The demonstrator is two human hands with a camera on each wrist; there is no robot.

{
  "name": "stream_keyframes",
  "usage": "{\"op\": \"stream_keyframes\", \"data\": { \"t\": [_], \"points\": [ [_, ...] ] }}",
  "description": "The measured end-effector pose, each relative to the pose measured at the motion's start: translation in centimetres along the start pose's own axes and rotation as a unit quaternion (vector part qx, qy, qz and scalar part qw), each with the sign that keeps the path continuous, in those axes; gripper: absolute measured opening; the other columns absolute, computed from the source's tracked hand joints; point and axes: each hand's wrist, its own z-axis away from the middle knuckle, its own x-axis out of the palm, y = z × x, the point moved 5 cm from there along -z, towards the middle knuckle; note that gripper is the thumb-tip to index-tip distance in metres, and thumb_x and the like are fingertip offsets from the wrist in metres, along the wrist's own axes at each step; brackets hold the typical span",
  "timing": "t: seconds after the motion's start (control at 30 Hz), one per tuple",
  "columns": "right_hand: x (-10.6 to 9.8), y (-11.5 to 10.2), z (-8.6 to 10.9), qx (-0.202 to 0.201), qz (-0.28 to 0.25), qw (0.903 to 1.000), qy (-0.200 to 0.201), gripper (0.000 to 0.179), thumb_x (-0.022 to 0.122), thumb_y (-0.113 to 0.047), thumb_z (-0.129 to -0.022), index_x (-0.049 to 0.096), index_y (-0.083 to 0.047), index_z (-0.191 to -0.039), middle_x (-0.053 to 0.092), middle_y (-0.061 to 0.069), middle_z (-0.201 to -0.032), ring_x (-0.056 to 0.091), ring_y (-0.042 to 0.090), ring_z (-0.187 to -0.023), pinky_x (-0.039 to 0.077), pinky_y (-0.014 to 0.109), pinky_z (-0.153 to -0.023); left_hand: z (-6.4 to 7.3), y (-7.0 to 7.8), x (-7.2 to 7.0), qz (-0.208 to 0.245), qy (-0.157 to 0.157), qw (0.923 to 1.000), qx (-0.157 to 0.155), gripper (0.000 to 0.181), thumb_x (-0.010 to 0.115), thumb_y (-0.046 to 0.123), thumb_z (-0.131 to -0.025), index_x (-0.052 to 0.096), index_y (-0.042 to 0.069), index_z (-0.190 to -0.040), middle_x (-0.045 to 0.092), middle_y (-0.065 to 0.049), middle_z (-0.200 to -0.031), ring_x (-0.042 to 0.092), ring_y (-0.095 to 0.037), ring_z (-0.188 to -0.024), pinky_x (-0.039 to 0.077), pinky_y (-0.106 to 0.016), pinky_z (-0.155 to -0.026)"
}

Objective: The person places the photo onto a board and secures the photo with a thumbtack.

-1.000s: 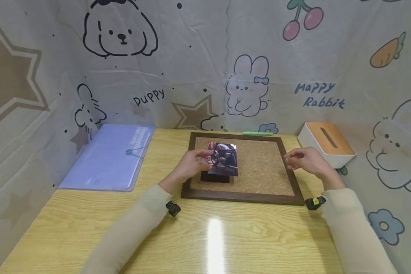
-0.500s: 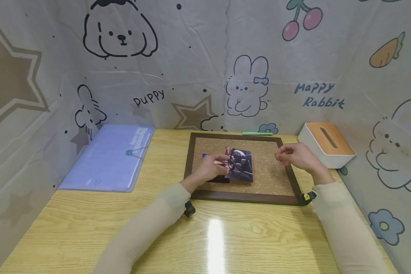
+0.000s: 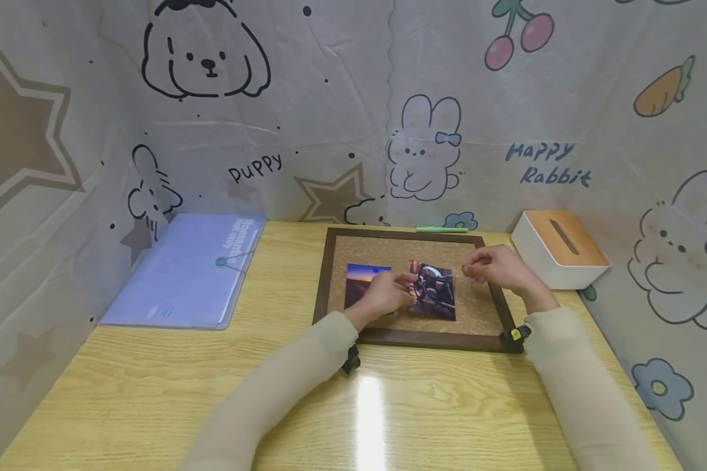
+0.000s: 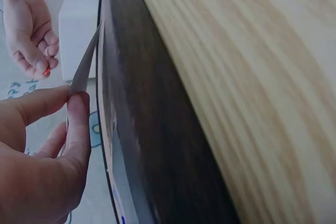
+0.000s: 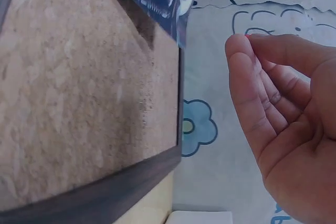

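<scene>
My left hand [image 3: 387, 292] pinches the left edge of a photo [image 3: 438, 291] of a car interior, between thumb and fingers. The photo is over the middle of a dark-framed corkboard [image 3: 383, 247]; in the left wrist view it is tilted, edge-on to the camera. Behind that hand a second photo [image 3: 362, 276], with a sunset sky, lies on the board's left part, partly covered. My right hand [image 3: 499, 267] hovers over the board's right side, apart from the photo. Thumb and index finger pinch a small red pushpin [image 4: 47, 71], of which only a bit shows.
Beyond the board's far edge lies a green pen [image 3: 442, 229]. A white tissue box [image 3: 565, 271] with an orange top stands at the right. To the left is a bluish plastic document folder [image 3: 182, 275]. Printed cloth [image 3: 330, 78] encloses the wooden table [image 3: 306, 405].
My left hand has carried the car-interior photo rightward and slightly nearer, uncovering more of the sunset photo. The right hand has shifted left over the board, still pinching.
</scene>
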Motion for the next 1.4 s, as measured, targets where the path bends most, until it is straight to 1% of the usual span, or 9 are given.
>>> {"op": "stream_keyframes", "data": {
  "t": [0.07, 0.2, 0.33, 0.47, 0.63, 0.8, 1.0, 1.13, 1.4],
  "points": [
    [0.2, 0.1, -0.2, 0.004, -0.007, 0.9999, -0.007, 0.02, 0.064, -0.015, -0.097, 0.069, 0.003, -0.105, 0.073, 0.024, -0.098, 0.072, 0.03, -0.08, 0.061, 0.044, -0.074, -0.2, -0.1, 0.4, -0.011, 0.003, 0.9999, -0.002, 0.048, 0.077, -0.005, -0.08, 0.068, 0.007, -0.125, 0.069, -0.011, -0.115, 0.069, -0.019, -0.101, 0.058, -0.024, -0.077],
    [0.6, 0.3, -0.4, 0.012, -0.015, 0.9997, -0.015, 0.019, 0.063, -0.011, -0.096, 0.068, 0.005, -0.105, 0.072, 0.025, -0.099, 0.071, 0.023, -0.077, 0.061, 0.043, -0.074, -0.4, 0.3, 0.9, -0.066, 0.011, 0.9977, 0.007, 0.046, 0.08, 0.0, -0.08, 0.069, 0.008, -0.124, 0.072, -0.009, -0.111, 0.067, -0.016, -0.096, 0.055, -0.021, -0.076],
    [1.2, 0.5, -0.8, 0.025, 0.007, 0.9995, -0.02, 0.019, 0.06, -0.01, -0.097, 0.069, 0.003, -0.107, 0.072, 0.022, -0.099, 0.068, 0.019, -0.079, 0.061, 0.041, -0.075, -0.5, 0.4, 1.4, -0.11, 0.017, 0.9937, 0.013, 0.046, 0.083, 0.004, -0.078, 0.071, 0.007, -0.122, 0.074, -0.008, -0.107, 0.067, -0.014, -0.092, 0.052, -0.019, -0.076],
    [1.9, 0.7, -1.3, 0.035, 0.031, 0.9984, -0.032, 0.02, 0.056, -0.01, -0.098, 0.07, 0.001, -0.107, 0.072, 0.016, -0.098, 0.066, 0.018, -0.081, 0.06, 0.039, -0.076, -0.6, 0.3, 1.9, -0.135, 0.021, 0.9906, 0.015, 0.045, 0.084, 0.006, -0.077, 0.071, 0.008, -0.12, 0.074, -0.008, -0.105, 0.067, -0.014, -0.093, 0.052, -0.019, -0.078],
    [2.8, 0.9, -2.1, 0.03, 0.043, 0.9972, -0.054, 0.021, 0.056, -0.01, -0.099, 0.069, 0.004, -0.108, 0.071, 0.013, -0.092, 0.065, 0.016, -0.078, 0.059, 0.034, -0.072, -0.7, 0.3, 2.3, -0.147, 0.028, 0.9886, 0.02, 0.045, 0.084, 0.007, -0.076, 0.072, 0.007, -0.119, 0.075, -0.008, -0.103, 0.066, -0.014, -0.091, 0.052, -0.02, -0.079],
    [3.4, 1.2, -2.9, 0.037, 0.032, 0.9966, -0.066, 0.022, 0.058, -0.011, -0.099, 0.068, 0.006, -0.108, 0.07, 0.012, -0.089, 0.064, 0.014, -0.074, 0.057, 0.028, -0.068, -0.7, 0.6, 2.5, -0.163, 0.034, 0.9859, 0.018, 0.045, 0.085, 0.009, -0.076, 0.072, 0.008, -0.119, 0.076, -0.005, -0.102, 0.066, -0.013, -0.09, 0.052, -0.021, -0.081],
    [4.0, 1.7, -3.7, 0.05, 0.022, 0.9949, -0.084, 0.021, 0.056, -0.009, -0.099, 0.068, 0.006, -0.106, 0.07, 0.012, -0.089, 0.064, 0.015, -0.073, 0.056, 0.026, -0.066, -0.8, 0.8, 2.7, -0.179, 0.044, 0.9829, 0.01, 0.043, 0.085, 0.01, -0.077, 0.073, 0.011, -0.118, 0.075, -0.003, -0.102, 0.066, -0.013, -0.092, 0.052, -0.023, -0.083],
    [4.4, 1.9, -4.0, 0.062, 0.021, 0.9935, -0.093, 0.02, 0.056, -0.009, -0.099, 0.069, 0.005, -0.105, 0.067, 0.008, -0.085, 0.063, 0.014, -0.072, 0.054, 0.025, -0.064, -0.9, 0.7, 2.8, -0.185, 0.047, 0.9815, 0.008, 0.042, 0.085, 0.011, -0.077, 0.073, 0.012, -0.117, 0.075, -0.002, -0.102, 0.066, -0.012, -0.092, 0.052, -0.023, -0.082],
    [4.6, 2.2, -4.5, 0.085, 0.051, 0.9902, -0.099, 0.021, 0.057, -0.015, -0.1, 0.07, 0.001, -0.106, 0.064, 0.003, -0.081, 0.059, 0.013, -0.072, 0.051, 0.025, -0.065, -0.9, 0.7, 2.8, -0.182, 0.05, 0.9821, 0.005, 0.042, 0.085, 0.01, -0.076, 0.074, 0.012, -0.116, 0.076, -0.001, -0.101, 0.066, -0.01, -0.09, 0.052, -0.022, -0.082]
  ]
}}
